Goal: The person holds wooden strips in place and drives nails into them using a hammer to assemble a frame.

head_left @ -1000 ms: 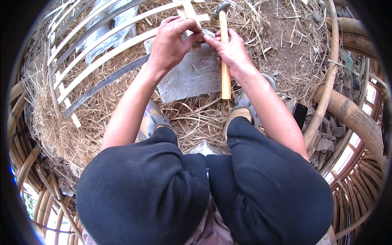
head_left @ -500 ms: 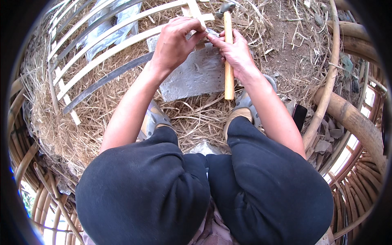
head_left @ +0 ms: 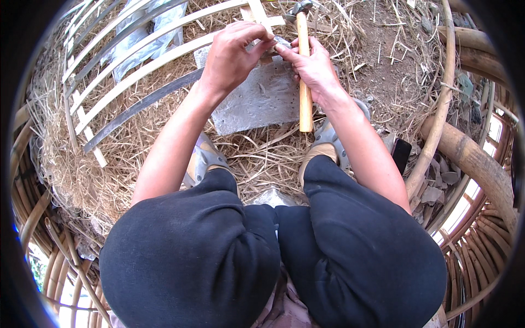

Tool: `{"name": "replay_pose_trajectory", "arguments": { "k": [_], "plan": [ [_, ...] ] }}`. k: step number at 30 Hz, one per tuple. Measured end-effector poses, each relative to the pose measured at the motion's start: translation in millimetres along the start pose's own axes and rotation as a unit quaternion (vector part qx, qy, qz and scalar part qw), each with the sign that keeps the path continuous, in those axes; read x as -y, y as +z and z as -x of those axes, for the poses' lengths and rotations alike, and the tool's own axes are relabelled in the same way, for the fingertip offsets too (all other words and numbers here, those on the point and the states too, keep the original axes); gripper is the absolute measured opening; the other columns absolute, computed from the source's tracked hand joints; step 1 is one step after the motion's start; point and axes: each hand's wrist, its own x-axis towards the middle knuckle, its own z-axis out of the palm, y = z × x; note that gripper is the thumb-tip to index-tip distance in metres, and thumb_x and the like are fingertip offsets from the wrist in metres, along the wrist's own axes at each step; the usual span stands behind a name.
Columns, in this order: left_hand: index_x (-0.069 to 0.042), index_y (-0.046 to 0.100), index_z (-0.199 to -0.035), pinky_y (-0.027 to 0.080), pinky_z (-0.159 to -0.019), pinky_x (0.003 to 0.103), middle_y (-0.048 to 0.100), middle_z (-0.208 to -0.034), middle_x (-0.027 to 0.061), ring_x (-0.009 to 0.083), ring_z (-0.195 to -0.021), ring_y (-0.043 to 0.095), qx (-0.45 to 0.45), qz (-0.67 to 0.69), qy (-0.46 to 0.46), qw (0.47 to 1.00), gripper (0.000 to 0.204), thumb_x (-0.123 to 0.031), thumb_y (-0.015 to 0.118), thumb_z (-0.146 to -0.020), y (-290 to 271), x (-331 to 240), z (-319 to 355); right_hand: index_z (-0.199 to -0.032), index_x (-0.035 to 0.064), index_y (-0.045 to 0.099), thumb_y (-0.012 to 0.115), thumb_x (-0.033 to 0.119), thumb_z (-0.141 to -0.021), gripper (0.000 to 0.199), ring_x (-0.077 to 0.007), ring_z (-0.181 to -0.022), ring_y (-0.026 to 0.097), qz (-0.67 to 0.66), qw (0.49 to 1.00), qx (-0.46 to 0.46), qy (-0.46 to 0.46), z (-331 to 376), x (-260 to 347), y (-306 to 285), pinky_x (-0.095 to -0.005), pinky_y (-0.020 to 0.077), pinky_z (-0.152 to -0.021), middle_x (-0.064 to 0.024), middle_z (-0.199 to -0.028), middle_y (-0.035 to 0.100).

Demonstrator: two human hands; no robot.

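My right hand [head_left: 317, 71] is closed with a hammer [head_left: 305, 112] in it, its dark head pointing away and its pale wooden handle toward me. My left hand [head_left: 232, 57] is pinched, thumb against forefinger, and its fingertips meet those of the right hand. Whatever small thing lies between the fingertips is too small to make out. Both hands are over the far part of a grey stone slab [head_left: 254, 106], beside the corner of a panel of curved bamboo strips [head_left: 158, 63]. Part of that corner is hidden behind my left hand.
Dry straw [head_left: 147, 134] covers the ground, and a clear plastic bag [head_left: 145, 44] lies under the panel. On the right, a dark phone [head_left: 401, 156] sits near a curved bamboo pole [head_left: 437, 117]. My shoes [head_left: 206, 161] flank the slab's near side.
The hammer, still in my right hand, has shifted slightly left. My fingertips have moved only a little where they meet, and the panel is almost unmoved.
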Motion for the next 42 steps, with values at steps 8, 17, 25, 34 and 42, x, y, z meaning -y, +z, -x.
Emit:
{"name": "replay_pose_trajectory", "arguments": {
  "k": [8, 17, 25, 34, 42],
  "plan": [
    [-0.002, 0.075, -0.095, 0.06, -0.083, 0.032, 0.076, -0.097, 0.0096, 0.0219, -0.09, 0.075, 0.021, -0.033, 0.016, 0.999, 0.016, -0.002, 0.08, -0.08, -0.1, -3.6, -1.0, -0.105, 0.0108, 0.057, 0.086, 0.031, -0.085, 0.041, -0.004, -0.065, 0.051, 0.003, 1.0, 0.003, -0.001, 0.2, 0.4, -0.7, -0.0219, 0.0424, -0.052, 0.0051, -0.082, 0.056],
    [-0.005, 0.078, -0.1, 0.059, -0.084, 0.03, 0.079, -0.096, 0.0076, 0.0173, -0.088, 0.076, 0.036, 0.026, -0.107, 0.993, 0.018, -0.007, 0.08, -0.082, -1.5, -7.0, -4.3, -0.105, 0.0111, 0.056, 0.085, 0.03, -0.085, 0.04, -0.0041, -0.064, 0.052, -0.003, 1.0, 0.002, -0.003, 1.0, 0.8, -1.5, -0.0219, 0.0429, -0.053, 0.0048, -0.083, 0.057],
    [-0.006, 0.079, -0.1, 0.059, -0.084, 0.03, 0.078, -0.099, 0.0077, 0.0175, -0.09, 0.075, 0.037, 0.021, -0.117, 0.992, 0.017, -0.006, 0.08, -0.082, 1.6, -0.8, -1.6, -0.106, 0.0104, 0.056, 0.086, 0.032, -0.084, 0.042, -0.0042, -0.062, 0.051, -0.003, 1.0, -0.002, 0.018, 0.9, 1.3, 0.5, -0.022, 0.0434, -0.051, 0.0047, -0.08, 0.056],
    [-0.003, 0.078, -0.098, 0.057, -0.088, 0.032, 0.077, -0.102, 0.0079, 0.0183, -0.097, 0.073, 0.022, 0.036, -0.068, 0.997, 0.014, -0.005, 0.078, -0.084, 2.5, 6.2, -1.5, -0.106, 0.0086, 0.057, 0.087, 0.033, -0.083, 0.045, -0.0048, -0.062, 0.051, 0.002, 1.0, 0.001, 0.014, 1.9, 3.4, 0.1, -0.0221, 0.0439, -0.052, 0.0037, -0.081, 0.058],
    [-0.005, 0.075, -0.113, 0.056, -0.089, 0.032, 0.075, -0.105, 0.0074, 0.017, -0.099, 0.071, 0.0, 0.078, -0.103, 0.992, 0.018, -0.009, 0.068, -0.097, 0.6, -0.1, -3.6, -0.106, 0.0089, 0.057, 0.087, 0.033, -0.083, 0.045, -0.0053, -0.062, 0.052, 0.002, 1.0, -0.005, 0.008, -0.4, -0.7, -0.7, -0.0219, 0.0445, -0.053, 0.0026, -0.082, 0.06]
  ]
}}
